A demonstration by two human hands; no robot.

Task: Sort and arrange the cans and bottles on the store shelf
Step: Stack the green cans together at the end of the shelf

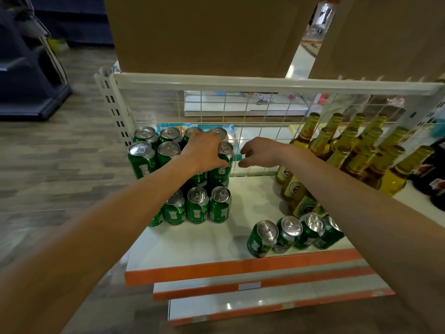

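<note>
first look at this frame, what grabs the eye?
Two bare arms reach into the white shelf. The left hand covers the top of the stacked green cans at back left, and the right hand hovers empty beside it, fingers loosely curled. Yellow bottles crowd the back right, and a row of four green cans sits near the front edge.
</note>
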